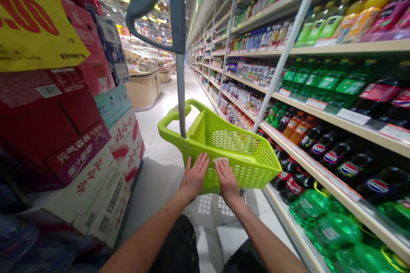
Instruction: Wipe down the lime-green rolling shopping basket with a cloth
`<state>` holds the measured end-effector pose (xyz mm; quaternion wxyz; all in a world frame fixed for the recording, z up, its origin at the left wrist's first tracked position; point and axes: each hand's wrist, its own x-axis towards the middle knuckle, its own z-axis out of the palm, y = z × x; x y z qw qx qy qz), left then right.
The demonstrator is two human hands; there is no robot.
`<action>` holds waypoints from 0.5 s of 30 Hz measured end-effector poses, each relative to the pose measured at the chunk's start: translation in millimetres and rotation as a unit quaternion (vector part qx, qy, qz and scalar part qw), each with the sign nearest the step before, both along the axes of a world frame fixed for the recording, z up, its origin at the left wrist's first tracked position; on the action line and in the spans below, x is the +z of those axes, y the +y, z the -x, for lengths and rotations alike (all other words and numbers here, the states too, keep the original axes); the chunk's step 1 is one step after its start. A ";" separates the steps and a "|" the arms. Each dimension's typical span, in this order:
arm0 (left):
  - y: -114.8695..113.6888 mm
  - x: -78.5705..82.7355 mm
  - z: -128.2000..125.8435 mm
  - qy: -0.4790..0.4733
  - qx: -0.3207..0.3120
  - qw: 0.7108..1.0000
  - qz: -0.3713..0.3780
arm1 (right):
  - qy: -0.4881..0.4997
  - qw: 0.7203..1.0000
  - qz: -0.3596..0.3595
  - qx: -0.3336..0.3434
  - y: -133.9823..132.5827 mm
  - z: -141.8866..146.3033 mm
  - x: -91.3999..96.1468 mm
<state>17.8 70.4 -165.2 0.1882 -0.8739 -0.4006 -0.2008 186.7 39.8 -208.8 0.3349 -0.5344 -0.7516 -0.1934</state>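
Note:
A lime-green plastic shopping basket (241,166) with perforated walls stands tilted before me, fixed near its rear to a metal pole (181,94) topped by a grey loop handle (177,17). My left hand (196,175) lies against its near side wall, fingers stretched out flat. To its right, my right hand (226,179) presses a small whitish cloth or tissue (221,161) on the same wall, just under the rim. Most of the cloth is hidden under the fingers. No goods show inside the basket.
Drink shelves (336,111) with many bottles line the right side, close to the basket. Stacked cartons (124,145) and a yellow price sign (35,21) crowd the left. Pale floor tiles (153,140) run along the aisle toward wooden display counters (144,89).

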 end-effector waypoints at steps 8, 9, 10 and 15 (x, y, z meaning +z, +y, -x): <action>-1.6 -1.3 24.3 -0.012 0.026 1.000 -0.001 | -0.002 0.999 -0.023 0.023 7.6 23.5 15.5; -1.5 -0.4 26.2 -0.010 0.027 1.000 -0.002 | -0.001 0.999 -0.025 0.021 10.8 26.7 17.5; -1.5 0.5 28.1 -0.008 0.028 1.000 -0.004 | -0.003 1.000 -0.023 0.019 12.5 29.1 16.3; -2.0 2.7 41.0 -0.010 0.039 0.999 -0.003 | -0.031 0.999 0.001 0.031 7.0 37.0 -0.5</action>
